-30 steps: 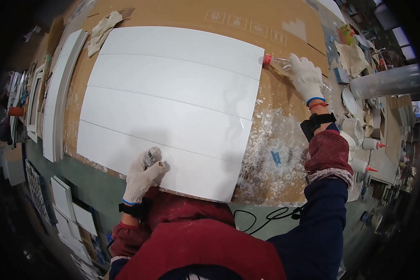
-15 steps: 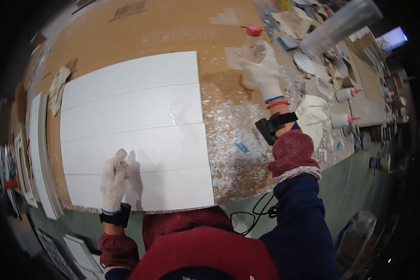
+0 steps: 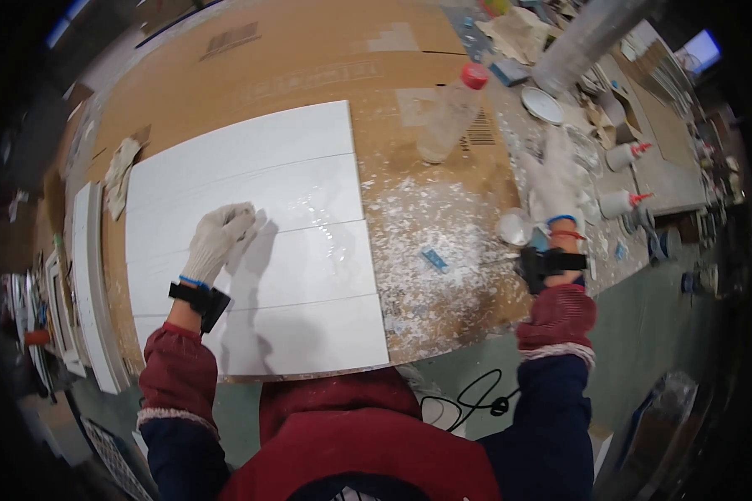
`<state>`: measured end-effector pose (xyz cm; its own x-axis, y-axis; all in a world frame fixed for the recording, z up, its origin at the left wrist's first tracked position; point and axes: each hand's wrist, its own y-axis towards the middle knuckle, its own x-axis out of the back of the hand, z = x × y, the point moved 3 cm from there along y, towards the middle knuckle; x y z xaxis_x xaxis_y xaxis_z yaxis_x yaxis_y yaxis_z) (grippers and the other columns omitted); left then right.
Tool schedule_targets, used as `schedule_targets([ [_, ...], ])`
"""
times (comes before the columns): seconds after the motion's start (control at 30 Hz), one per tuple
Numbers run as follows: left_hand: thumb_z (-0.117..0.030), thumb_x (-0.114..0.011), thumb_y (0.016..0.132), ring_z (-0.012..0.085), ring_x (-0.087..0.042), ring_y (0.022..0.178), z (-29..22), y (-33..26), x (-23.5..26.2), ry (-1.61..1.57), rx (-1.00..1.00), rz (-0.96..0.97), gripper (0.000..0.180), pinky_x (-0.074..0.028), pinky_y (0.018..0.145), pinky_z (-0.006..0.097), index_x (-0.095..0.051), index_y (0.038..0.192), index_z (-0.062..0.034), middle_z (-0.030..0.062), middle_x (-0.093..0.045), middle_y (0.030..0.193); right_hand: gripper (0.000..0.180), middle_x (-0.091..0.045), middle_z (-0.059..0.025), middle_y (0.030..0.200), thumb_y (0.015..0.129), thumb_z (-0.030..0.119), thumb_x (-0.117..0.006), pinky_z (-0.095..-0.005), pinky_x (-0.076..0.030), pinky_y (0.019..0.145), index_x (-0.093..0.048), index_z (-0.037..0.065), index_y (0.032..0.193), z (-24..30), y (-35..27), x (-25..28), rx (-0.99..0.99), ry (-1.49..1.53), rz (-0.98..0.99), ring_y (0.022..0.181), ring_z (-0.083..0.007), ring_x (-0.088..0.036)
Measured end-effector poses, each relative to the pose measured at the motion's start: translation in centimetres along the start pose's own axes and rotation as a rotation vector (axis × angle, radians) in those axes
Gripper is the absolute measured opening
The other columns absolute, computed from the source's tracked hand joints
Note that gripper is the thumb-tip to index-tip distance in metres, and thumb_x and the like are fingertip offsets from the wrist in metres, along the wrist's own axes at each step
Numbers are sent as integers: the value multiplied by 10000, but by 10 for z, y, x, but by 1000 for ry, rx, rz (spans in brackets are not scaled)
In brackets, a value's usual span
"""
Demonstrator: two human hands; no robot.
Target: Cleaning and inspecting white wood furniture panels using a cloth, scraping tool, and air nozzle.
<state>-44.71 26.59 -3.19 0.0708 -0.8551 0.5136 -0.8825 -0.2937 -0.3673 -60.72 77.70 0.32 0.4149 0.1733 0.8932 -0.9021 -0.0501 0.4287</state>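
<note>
A white panel (image 3: 309, 284) with grooved lines lies flat, wet drops gleaming near its right side. Over its middle is my left hand (image 3: 219, 238) in a pale knit glove, fingers curled together; whatever may be in them is hidden. My right hand (image 3: 550, 171), also gloved, reaches out at the right of the table with its fingers extended. It is by crumpled clear plastic (image 3: 581, 150) and a pale round object (image 3: 515, 226). Apart from both hands, a clear bottle (image 3: 449, 125) with a red cap stands, looking tilted in view, on the cardboard (image 3: 309, 50).
White flakes and a small blue piece (image 3: 434, 258) lie right of the panel. Two white bottles with red tips (image 3: 617, 204), a round lid (image 3: 542, 106) and a grey tube (image 3: 589, 46) are at the right. A cloth (image 3: 120, 179) lies left, near white boards (image 3: 99, 292).
My right hand has let go of the bottle and moved right and nearer. The bottle stands on the cardboard. My left hand has moved farther up over the panel.
</note>
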Motion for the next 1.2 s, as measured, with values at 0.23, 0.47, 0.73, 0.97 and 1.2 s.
schedule_targets([
  [0.23, -380, -603, 869, 87, -540, 642, -11, 1, 12, 130, 155, -42, 319, -431, 599, 256, -697, 909, -78, -14, -601, 697, 650, -555, -272, 1250, 779, 284, -660, -453, -440, 962, -452, 71, 1356, -137, -17, -33, -310, -177, 353, 1158, -424, -537],
  [0.47, -433, -590, 861, 145, -582, 641, 20, 5, 24, 261, 185, -75, 343, -460, 630, 309, -703, 942, -119, -2, -624, 692, 417, -615, -214, 1229, 873, 270, -531, -412, -459, 930, -605, 90, 1241, -202, -11, -26, -453, -245, 259, 1121, -353, -594],
  [0.73, -401, -502, 952, 350, -620, 984, 39, 15, 49, 769, -156, -196, 407, -505, 809, 469, -552, 1281, -167, 154, -632, 1073, 293, -560, -131, 1268, 883, 72, -619, -330, -463, 937, -644, 7, 1168, -112, -42, 224, -20, -13, -264, 1108, -252, -585],
  [0.97, -397, -547, 913, 331, -648, 810, 26, -51, 30, 590, -294, 40, 305, -500, 703, 410, -637, 1019, -125, 125, -659, 895, 400, -649, -173, 1053, 651, 86, -709, -420, -498, 877, -647, -7, 1035, 193, -148, 182, 624, 450, 400, 977, -358, -622],
  [1.2, -373, -712, 784, 297, -642, 701, 111, -124, 48, 596, -654, 336, 333, -516, 625, 392, -613, 920, -86, 110, -627, 818, 309, -579, -45, 947, 743, 196, -632, -394, -433, 799, -608, 106, 1038, 380, -304, 45, 248, 314, 342, 877, -238, -563],
])
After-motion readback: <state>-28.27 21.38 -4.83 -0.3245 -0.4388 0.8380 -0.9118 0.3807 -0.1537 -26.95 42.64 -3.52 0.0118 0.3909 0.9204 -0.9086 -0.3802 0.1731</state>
